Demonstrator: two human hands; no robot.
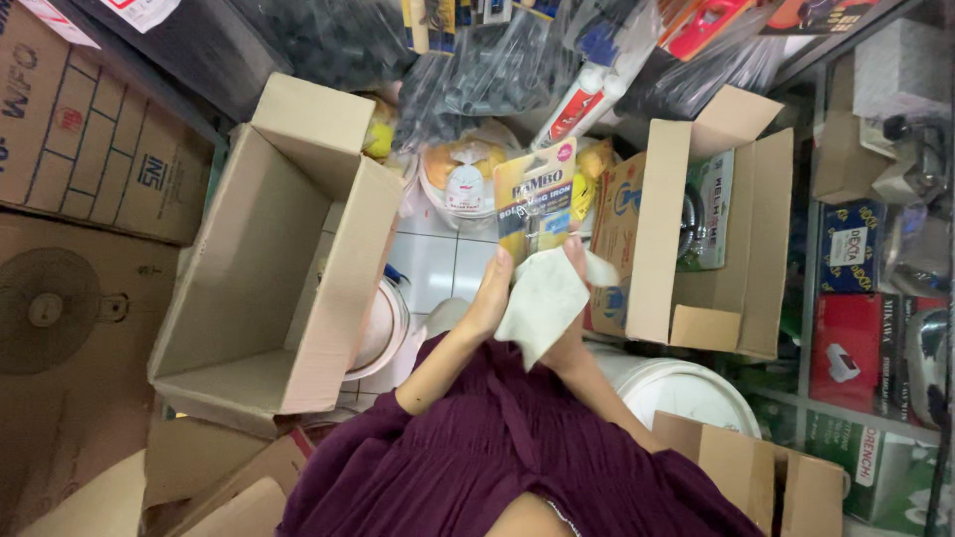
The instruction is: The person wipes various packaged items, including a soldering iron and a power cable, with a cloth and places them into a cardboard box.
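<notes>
Held up in front of me is a yellow carded blister pack (535, 199) with a metal item under clear plastic. My left hand (490, 296) grips its lower left edge. My right hand (574, 261) is mostly hidden behind a white cloth (542, 298), which it presses against the lower part of the pack; only a thumb tip and some wrist show. My purple sleeves (497, 447) fill the bottom of the view.
An empty open cardboard box (269, 268) lies to the left. Another open box (696, 229) on the right holds packaged goods. A white bucket (686, 388) stands below it, over a white tiled floor (438, 264). Shelves of boxed goods (865, 298) line the right, with plastic bags (497, 60) above.
</notes>
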